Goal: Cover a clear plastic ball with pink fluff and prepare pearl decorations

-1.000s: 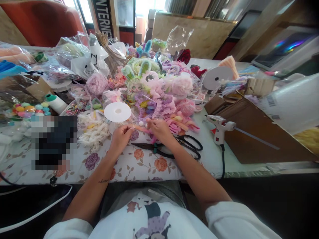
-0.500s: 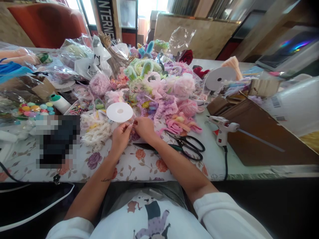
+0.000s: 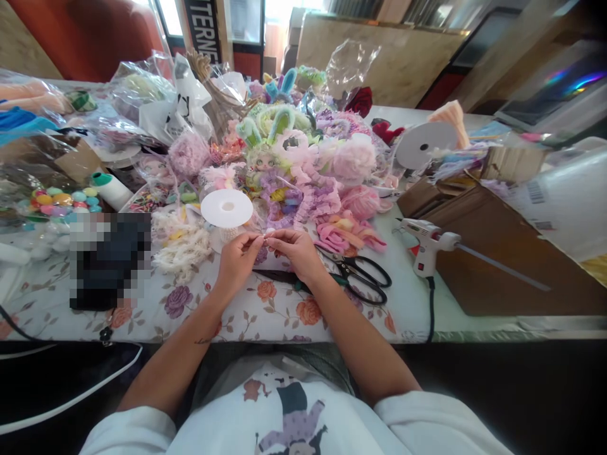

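Note:
My left hand (image 3: 239,258) and my right hand (image 3: 300,253) meet above the flowered cloth with fingertips pinched close together. A tiny whitish thing (image 3: 268,234) shows at the fingertips, too small to name. Just behind my left hand stands a white spool (image 3: 226,207), with pale, beaded-looking trim wound below its top disc. Black-handled scissors (image 3: 363,278) lie to the right of my right hand. Under my right wrist is a dark pointed blade (image 3: 277,276) with a green part, partly hidden.
Pink and purple ruffled trim (image 3: 303,189) and yarn heap up behind my hands. A glue gun (image 3: 424,243) stands at the right against a brown cardboard box (image 3: 497,265). To the left are cream yarn (image 3: 183,243), a blurred-out dark object (image 3: 111,259) and a thread cone (image 3: 111,191).
My right hand has moved right and turned, its fingers now pointing left towards the left hand's. My left hand has shifted slightly right. The view has tilted a little.

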Tool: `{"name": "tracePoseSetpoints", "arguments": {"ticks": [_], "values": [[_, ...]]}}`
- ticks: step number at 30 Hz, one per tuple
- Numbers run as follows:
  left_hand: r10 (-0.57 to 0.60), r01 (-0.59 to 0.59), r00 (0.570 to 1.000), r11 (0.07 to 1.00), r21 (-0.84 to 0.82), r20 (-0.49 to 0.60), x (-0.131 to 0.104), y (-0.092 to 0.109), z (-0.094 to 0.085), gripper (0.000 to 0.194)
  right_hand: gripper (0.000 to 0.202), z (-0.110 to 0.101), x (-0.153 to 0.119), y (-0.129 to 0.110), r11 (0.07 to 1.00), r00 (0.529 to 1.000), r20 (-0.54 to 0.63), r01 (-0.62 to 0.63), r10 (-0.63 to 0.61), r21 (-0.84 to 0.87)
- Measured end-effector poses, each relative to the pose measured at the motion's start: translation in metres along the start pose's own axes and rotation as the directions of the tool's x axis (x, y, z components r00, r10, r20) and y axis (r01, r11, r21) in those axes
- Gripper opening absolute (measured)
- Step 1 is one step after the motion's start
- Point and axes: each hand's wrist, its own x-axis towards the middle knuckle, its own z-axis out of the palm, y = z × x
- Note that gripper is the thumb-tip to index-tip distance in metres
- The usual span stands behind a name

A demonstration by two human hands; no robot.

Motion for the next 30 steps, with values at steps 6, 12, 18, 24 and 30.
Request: {"name": "tracePoseSetpoints", "arguments": {"ticks": [6,12,18,24,30], "values": [[0.029,-0.029,1.000,0.997,0.074,0.005,-0.0010,0.0053,-0.0005,0.026,0.025,0.0025,-0.0002,0.0031,0.998,0.999,-0.037,0.007,-0.005,0.068],[-0.004,0.005,1.000,1.000,0.025,-0.015,0.0004,0.0033,-0.0005,0.024,0.030,-0.0004,-0.0040,0.0041,0.993,0.999,-0.031,-0.017,0.021,0.119],[-0.076,0.077,0.997,0.992,-0.101,0.012,0.0016,0.0007,0.0006,0.025,0.030,0.0038,-0.0057,0.0025,0.999,1.000,-0.024,-0.003,0.005,0.051],[-0.161,0.176,0.984,0.955,-0.240,0.079,0.0018,0.0017,0.0009,0.025,0.030,0.0058,-0.0070,0.0015,0.998,0.997,-0.045,0.056,-0.057,-0.036],[-0.166,0.170,0.985,0.962,-0.215,0.039,0.0032,-0.0004,-0.0011,0.022,0.025,0.0045,-0.0028,0.0059,0.990,0.992,-0.069,0.099,-0.105,-0.097]]}}
